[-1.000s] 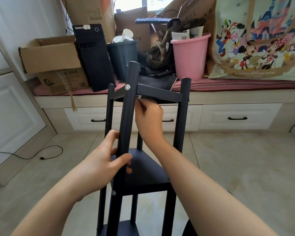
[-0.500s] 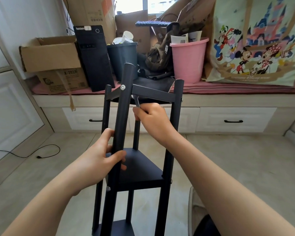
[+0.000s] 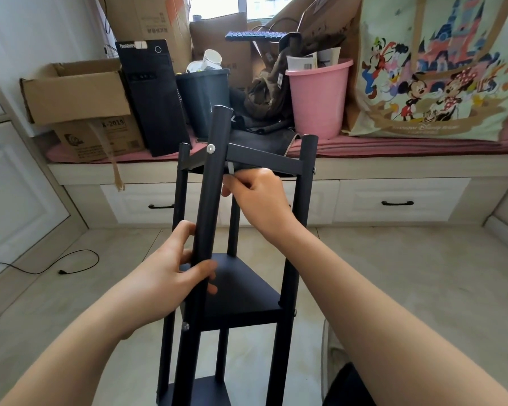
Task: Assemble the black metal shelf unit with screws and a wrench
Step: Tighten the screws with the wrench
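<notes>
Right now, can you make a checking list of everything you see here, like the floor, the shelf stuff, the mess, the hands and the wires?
Surface: beige tiled floor; the shelf unit stands on it.
Job's things: black metal shelf unit, three tiers visible; silver screw in the near black post; small silver wrench under the top tier.
Clutter: brown cardboard box, black computer tower, dark bin, pink plastic bucket, cartoon-print bag on the window bench.
Grippers: left hand grips the near post; right hand pinches the wrench.
Cables: black cable lies loose on the floor, left.
Surroundings: white drawers under the bench; white cabinet on the left.
</notes>
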Action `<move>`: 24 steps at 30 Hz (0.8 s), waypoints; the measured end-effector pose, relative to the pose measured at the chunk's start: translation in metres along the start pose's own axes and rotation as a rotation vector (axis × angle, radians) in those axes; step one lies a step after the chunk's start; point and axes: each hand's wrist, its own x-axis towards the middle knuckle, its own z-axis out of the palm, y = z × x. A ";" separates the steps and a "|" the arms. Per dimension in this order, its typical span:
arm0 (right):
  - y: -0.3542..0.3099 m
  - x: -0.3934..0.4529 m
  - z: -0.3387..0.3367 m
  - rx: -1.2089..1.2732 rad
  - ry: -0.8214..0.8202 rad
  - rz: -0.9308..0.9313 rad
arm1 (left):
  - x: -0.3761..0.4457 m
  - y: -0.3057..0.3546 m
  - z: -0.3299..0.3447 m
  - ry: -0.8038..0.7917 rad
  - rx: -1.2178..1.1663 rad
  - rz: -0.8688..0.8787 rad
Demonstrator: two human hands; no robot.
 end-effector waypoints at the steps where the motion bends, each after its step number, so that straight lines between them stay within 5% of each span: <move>1: 0.002 0.000 0.002 0.009 0.014 -0.007 | 0.000 0.000 0.000 -0.001 -0.002 0.001; 24: 0.022 0.016 0.060 0.133 0.413 -0.199 | -0.005 -0.002 -0.004 -0.063 -0.039 0.008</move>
